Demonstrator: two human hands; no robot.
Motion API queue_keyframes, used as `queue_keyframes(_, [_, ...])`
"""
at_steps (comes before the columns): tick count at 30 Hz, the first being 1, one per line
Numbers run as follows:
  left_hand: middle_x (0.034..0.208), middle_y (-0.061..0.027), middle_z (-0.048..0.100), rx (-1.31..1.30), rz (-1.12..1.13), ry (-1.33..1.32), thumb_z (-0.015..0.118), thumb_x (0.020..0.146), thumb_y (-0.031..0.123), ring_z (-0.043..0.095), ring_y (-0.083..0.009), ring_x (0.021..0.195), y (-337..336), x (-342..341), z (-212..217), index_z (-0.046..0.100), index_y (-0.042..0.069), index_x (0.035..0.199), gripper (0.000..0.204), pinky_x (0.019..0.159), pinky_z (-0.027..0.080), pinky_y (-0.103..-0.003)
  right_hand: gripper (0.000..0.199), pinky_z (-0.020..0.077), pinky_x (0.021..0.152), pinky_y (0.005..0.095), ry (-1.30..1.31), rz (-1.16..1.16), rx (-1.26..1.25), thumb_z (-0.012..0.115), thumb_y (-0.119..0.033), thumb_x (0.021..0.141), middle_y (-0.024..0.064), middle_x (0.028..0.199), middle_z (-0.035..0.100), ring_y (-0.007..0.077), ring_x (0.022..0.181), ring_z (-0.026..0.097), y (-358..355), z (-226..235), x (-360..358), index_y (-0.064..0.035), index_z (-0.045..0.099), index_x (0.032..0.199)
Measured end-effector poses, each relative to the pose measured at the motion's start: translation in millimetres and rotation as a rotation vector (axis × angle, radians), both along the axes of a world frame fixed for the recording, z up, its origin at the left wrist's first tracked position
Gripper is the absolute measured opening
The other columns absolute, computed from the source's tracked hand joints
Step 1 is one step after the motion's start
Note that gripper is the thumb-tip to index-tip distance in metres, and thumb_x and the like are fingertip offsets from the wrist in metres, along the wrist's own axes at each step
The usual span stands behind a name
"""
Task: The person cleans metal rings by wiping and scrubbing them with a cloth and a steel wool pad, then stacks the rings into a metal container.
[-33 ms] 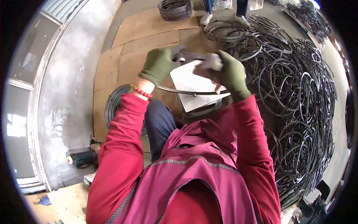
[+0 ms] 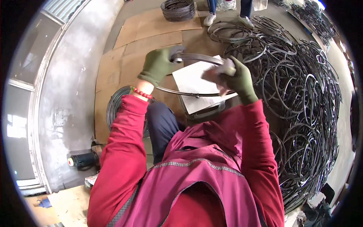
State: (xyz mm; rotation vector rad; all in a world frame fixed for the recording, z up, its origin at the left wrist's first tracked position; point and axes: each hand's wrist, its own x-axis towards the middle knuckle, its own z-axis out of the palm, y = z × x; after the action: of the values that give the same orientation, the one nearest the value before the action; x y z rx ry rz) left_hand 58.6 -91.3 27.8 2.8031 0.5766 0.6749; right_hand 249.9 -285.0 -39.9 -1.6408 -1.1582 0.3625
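Observation:
Both my hands wear green gloves and hold one dark metal ring [image 2: 188, 94] in front of my chest. My left hand [image 2: 160, 65] grips the ring's far left rim. At the ring's right rim, my right hand [image 2: 237, 78] closes on the metal with a small grey pad [image 2: 222, 70] pressed against it. Beneath the ring lies a white board [image 2: 191, 80] on a low stand. My red sleeves and dark trousers fill the lower part of the view.
A large heap of dark rings [image 2: 306, 98] covers the floor on the right. A neat stack of rings [image 2: 177, 9] stands far ahead, another coil [image 2: 114, 104] lies under my left arm. Cardboard sheets [image 2: 151, 36] line the floor. Another person's legs [image 2: 227, 11] stand ahead. A black cylinder [image 2: 85, 160] lies at left.

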Motion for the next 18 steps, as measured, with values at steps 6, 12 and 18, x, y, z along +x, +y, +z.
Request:
queue_keyframes(6, [0.091, -0.0128, 0.064, -0.034, 0.059, 0.004, 0.059, 0.073, 0.009, 0.063, -0.0303, 0.079, 4.2, -9.5, -4.1, 0.064, 0.018, 0.107, 0.035, 0.067, 0.05, -0.037, 0.042, 0.0485, 0.073, 0.0316, 0.194, -0.195, -0.134, 0.072, -0.019, 0.069, 0.0091, 0.084, 0.063, 0.0201, 0.078, 0.062, -8.2, -19.6, -0.1, -0.005, 0.056, 0.105])
queue_keyframes(12, [0.089, -0.0131, 0.064, 0.121, -0.071, 0.064, 0.06, 0.076, 0.015, 0.063, -0.0311, 0.081, -18.8, 19.9, -5.0, 0.062, 0.019, 0.108, 0.033, 0.065, 0.05, -0.037, 0.048, 0.0486, 0.065, 0.0415, -0.708, -0.006, -0.126, 0.074, -0.044, 0.063, 0.0137, 0.085, 0.063, 0.0318, 0.078, 0.063, 40.8, 69.4, -44.4, -0.0092, 0.059, 0.093])
queue_keyframes(18, [0.081, -0.0097, 0.065, -0.046, 0.03, -0.092, 0.06, 0.075, 0.015, 0.063, -0.0271, 0.071, 20.4, -18.2, -8.4, 0.065, 0.018, 0.104, 0.029, 0.061, 0.05, -0.037, 0.05, 0.0485, 0.078, 0.0355, 0.218, -0.035, -0.012, 0.069, -0.021, 0.068, 0.0198, 0.097, 0.062, 0.0319, 0.092, 0.061, -12.2, -7.2, -7.9, -0.0073, 0.054, 0.114])
